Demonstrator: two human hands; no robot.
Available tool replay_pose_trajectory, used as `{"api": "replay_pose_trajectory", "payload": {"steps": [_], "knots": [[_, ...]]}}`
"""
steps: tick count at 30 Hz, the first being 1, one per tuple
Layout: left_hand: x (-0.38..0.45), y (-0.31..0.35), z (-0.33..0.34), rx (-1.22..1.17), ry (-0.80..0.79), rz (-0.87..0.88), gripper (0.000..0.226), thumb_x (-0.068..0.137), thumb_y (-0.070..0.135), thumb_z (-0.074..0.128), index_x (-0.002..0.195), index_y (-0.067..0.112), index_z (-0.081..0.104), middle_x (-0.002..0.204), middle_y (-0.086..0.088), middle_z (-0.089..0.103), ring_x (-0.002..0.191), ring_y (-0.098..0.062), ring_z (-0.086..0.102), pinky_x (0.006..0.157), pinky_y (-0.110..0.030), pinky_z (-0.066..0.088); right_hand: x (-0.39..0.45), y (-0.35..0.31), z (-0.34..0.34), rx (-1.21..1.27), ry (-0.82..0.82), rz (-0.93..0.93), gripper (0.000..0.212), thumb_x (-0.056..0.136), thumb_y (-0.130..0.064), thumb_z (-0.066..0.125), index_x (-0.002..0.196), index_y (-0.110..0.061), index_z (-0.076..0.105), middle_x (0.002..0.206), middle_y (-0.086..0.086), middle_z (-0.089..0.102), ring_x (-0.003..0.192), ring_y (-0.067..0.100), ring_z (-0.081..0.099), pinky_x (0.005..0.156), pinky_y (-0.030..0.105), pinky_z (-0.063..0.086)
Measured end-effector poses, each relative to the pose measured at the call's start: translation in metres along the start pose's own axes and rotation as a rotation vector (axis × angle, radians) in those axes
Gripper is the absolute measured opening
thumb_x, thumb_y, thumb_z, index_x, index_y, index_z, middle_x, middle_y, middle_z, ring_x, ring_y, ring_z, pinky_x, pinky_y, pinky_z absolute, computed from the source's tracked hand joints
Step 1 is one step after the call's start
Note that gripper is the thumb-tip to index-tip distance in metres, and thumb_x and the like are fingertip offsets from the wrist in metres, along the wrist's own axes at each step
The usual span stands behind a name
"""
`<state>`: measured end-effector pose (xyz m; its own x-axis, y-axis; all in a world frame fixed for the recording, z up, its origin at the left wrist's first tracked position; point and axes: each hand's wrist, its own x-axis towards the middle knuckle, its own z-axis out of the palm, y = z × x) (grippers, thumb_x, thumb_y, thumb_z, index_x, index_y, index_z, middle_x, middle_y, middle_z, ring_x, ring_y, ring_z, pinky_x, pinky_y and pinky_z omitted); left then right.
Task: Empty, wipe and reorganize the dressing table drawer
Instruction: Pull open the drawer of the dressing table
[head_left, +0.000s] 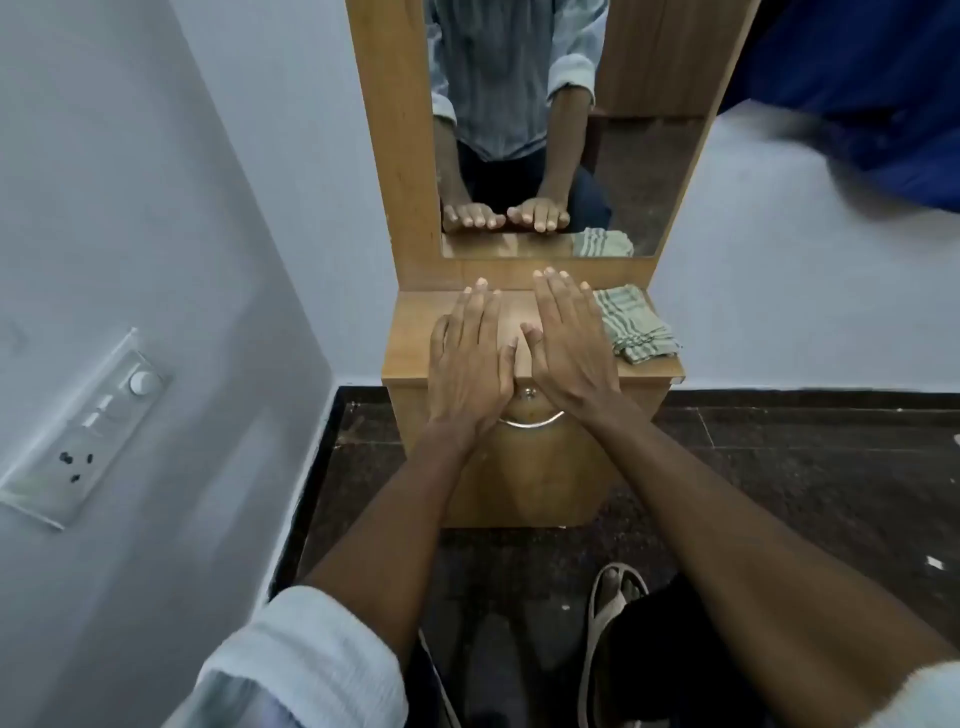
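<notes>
Here, cloth (635, 323) lies just beside right hand (570, 343) fingers (558, 296).

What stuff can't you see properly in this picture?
- Inside the drawer: head view, its front is shut, so the contents are hidden.
- The metal handle: mostly covered by the left hand and right hand.
- The blue cloth, top right: blurred and cut off by the edge.
- The sandal: partly behind a dark trouser leg.
</notes>
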<state>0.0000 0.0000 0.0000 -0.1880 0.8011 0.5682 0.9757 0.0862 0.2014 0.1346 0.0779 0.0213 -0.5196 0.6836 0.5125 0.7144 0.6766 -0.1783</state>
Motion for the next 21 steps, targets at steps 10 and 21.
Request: {"api": "replay_pose_trajectory", "payload": {"steps": [10, 21], "knots": [[-0.06, 0.001, 0.013, -0.143, 0.134, -0.138, 0.028, 0.1, 0.027, 0.066, 0.127, 0.022, 0.064, 0.139, -0.002, 0.059, 0.133, -0.021, 0.047, 0.1, -0.041, 0.034, -0.062, 0.004, 0.007, 0.123, 0.271, -0.055, 0.004, 0.091, -0.012, 0.068, 0.09, -0.009, 0.066, 0.085, 0.006, 0.065, 0.081, 0.028, 0.056, 0.074, 0.042, 0.044], [-0.047, -0.003, 0.017, -0.13, 0.144, 0.034, 0.008, 0.096, 0.016, 0.065, 0.103, 0.014, 0.069, 0.103, -0.003, 0.065, 0.099, -0.026, 0.059, 0.093, -0.04, 0.045, -0.077, 0.001, 0.015, 0.055, -0.143, -0.023, 0.011, 0.092, -0.023, 0.058, 0.094, -0.019, 0.067, 0.077, 0.003, 0.072, 0.069, 0.035, 0.069, 0.051, 0.036, 0.045]]}}
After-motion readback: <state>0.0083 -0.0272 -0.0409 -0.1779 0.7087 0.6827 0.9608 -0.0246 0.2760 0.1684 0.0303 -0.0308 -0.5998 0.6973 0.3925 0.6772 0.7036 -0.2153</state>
